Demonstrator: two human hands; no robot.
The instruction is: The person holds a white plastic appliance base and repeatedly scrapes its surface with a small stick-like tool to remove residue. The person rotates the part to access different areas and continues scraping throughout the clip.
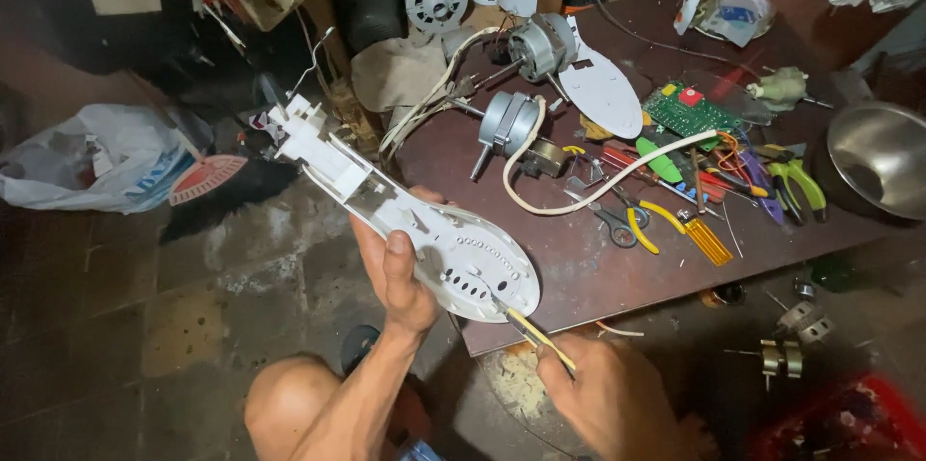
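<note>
My left hand (397, 268) grips a long white plastic fan housing (439, 239) by its middle, its oval perforated end toward me and its narrow end pointing up left. My right hand (603, 393) holds a yellow-and-black handled screwdriver (531, 328), its tip touching the lower edge of the oval end. Both are held over the near corner of a low brown table (579, 268). My bare knee (289, 403) shows below.
On the table lie two grey fan motors (540, 44) (506, 122), a white cable (617, 181), a matching white housing half (603, 85), a green circuit board (690, 112), pliers and screwdrivers (714, 181) and a steel bowl (878, 157). A white plastic bag (96, 157) sits on the floor at left.
</note>
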